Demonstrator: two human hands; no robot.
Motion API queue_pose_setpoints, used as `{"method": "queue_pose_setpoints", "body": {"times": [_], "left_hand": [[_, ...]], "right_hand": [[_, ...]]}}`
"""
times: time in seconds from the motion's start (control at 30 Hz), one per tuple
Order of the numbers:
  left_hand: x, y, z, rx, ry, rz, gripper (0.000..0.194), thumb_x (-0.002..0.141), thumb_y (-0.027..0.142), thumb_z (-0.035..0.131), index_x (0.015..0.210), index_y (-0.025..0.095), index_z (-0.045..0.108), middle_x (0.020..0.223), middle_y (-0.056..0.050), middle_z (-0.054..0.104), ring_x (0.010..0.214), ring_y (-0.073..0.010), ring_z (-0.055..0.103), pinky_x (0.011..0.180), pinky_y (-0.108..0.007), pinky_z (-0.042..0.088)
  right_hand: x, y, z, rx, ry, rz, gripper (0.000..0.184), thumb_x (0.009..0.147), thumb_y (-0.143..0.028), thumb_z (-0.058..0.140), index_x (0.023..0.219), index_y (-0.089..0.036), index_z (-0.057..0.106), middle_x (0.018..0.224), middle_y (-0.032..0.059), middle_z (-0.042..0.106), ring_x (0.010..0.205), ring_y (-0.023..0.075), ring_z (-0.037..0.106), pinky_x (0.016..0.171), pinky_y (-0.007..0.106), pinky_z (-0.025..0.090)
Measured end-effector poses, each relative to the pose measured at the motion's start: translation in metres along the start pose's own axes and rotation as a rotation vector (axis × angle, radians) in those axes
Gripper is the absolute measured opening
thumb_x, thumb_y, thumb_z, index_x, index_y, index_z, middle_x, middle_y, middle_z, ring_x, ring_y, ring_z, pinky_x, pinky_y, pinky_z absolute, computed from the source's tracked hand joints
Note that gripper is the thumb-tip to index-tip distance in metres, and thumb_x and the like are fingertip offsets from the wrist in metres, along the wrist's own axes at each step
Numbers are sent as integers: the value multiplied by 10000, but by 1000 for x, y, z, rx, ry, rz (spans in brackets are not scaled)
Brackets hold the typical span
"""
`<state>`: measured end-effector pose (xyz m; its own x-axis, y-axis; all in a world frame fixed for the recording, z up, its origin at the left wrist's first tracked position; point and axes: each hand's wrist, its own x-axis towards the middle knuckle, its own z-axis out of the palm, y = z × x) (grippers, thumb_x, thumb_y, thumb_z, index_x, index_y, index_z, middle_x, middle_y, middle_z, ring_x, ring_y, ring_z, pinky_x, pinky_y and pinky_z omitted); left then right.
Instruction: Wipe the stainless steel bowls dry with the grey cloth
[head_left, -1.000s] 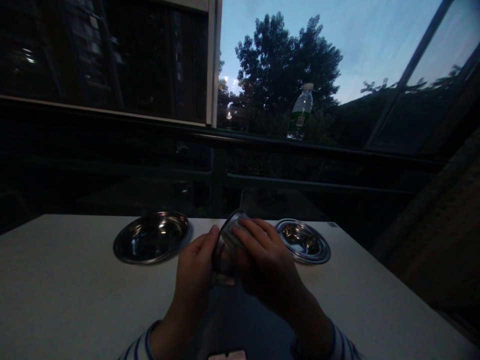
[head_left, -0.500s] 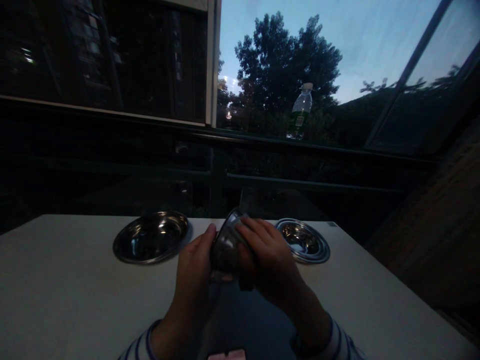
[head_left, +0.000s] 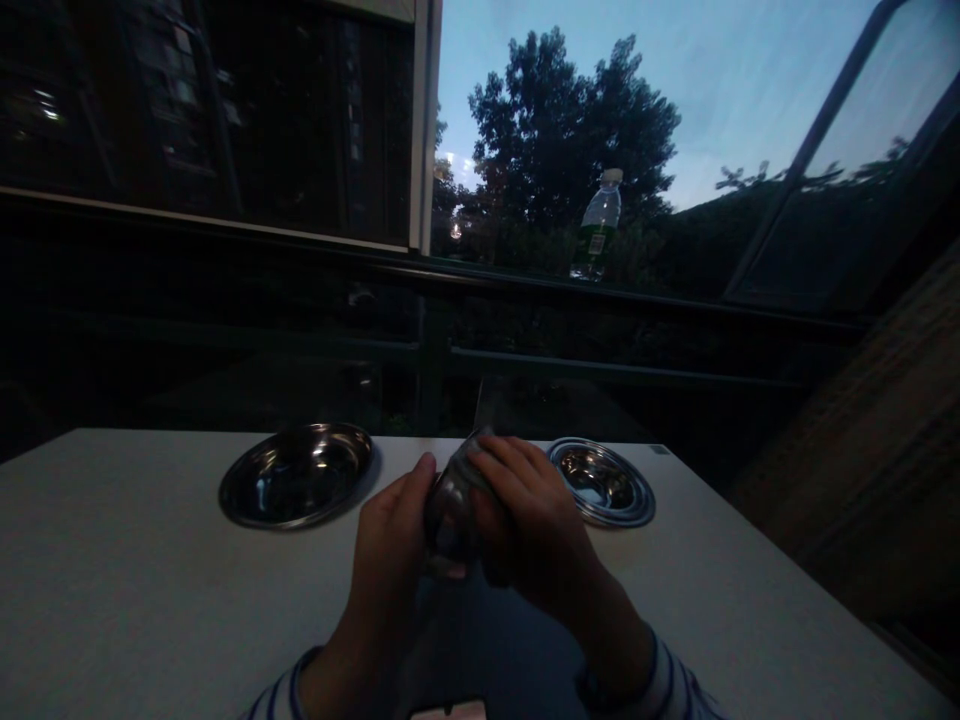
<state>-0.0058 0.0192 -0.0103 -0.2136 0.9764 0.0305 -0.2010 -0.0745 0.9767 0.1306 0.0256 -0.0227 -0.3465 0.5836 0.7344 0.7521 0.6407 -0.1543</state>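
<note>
Between my hands, above the near middle of the table, is a small shiny metal bowl (head_left: 448, 512), tilted on its side. My left hand (head_left: 390, 535) grips it from the left, thumb up along its edge. Curled over the bowl's right side is my right hand (head_left: 536, 525), its fingers closed on what looks like a greyish cloth (head_left: 474, 455) pressed to the metal. Dim light and the fingers hide most of the cloth and the bowl's inside.
On the white table (head_left: 135, 590), a wide metal dish (head_left: 296, 515) lies left and smaller stacked metal dishes (head_left: 637, 500) lie right. A pink-edged object (head_left: 450, 712) shows at the bottom edge. Behind stands a plastic bottle (head_left: 598, 228) by the window.
The bowl has turned a little between my hands, and its rim sits slightly lower. My right fingers have shifted slightly over it. The whole view has moved slightly.
</note>
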Motion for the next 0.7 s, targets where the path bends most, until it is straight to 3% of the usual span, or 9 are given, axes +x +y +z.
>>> {"method": "queue_pose_setpoints", "body": {"times": [0.17, 0.23, 0.47, 0.57, 0.7], "left_hand": [[-3, -2, 1, 1, -61, -7, 315, 676, 393, 582, 438, 194, 525, 406, 27, 471, 402, -120, 440, 386, -228, 343], [-5, 4, 1, 11, -42, 6, 298, 670, 364, 587, 431, 196, 528, 408, 22, 487, 415, -124, 453, 408, -229, 355], [0, 11, -2, 34, 110, -1, 296, 721, 348, 515, 465, 205, 561, 443, 9, 564, 469, -153, 526, 468, -243, 415], [4, 8, -4, 23, 143, -14, 266, 725, 341, 521, 527, 192, 616, 500, 0, 619, 533, -169, 581, 525, -245, 444], [0, 12, -4, 15, 107, -12, 269, 703, 316, 568, 456, 212, 592, 452, 2, 584, 486, -157, 542, 471, -237, 415]], "right_hand": [[1, 23, -2, 81, 13, 233, 309, 883, -189, 374, 1132, -146, 552, 1099, 101, 618, 1008, 216, 552, 880, 408, 454], [1, 21, -3, 73, 20, 187, 311, 881, -178, 380, 1139, -134, 549, 1124, 105, 606, 1041, 216, 533, 901, 404, 444], [-3, -16, 4, 1, -41, -198, 293, 851, -148, 425, 1110, -145, 563, 1209, 110, 556, 1167, 240, 431, 984, 458, 378], [-6, -25, 8, 12, -65, -243, 332, 839, -153, 448, 1160, -155, 533, 1239, 83, 540, 1216, 251, 378, 1009, 473, 348], [-4, -20, 6, 33, -38, -213, 326, 848, -179, 455, 1162, -156, 540, 1254, 90, 526, 1203, 249, 393, 1015, 463, 344]]}}
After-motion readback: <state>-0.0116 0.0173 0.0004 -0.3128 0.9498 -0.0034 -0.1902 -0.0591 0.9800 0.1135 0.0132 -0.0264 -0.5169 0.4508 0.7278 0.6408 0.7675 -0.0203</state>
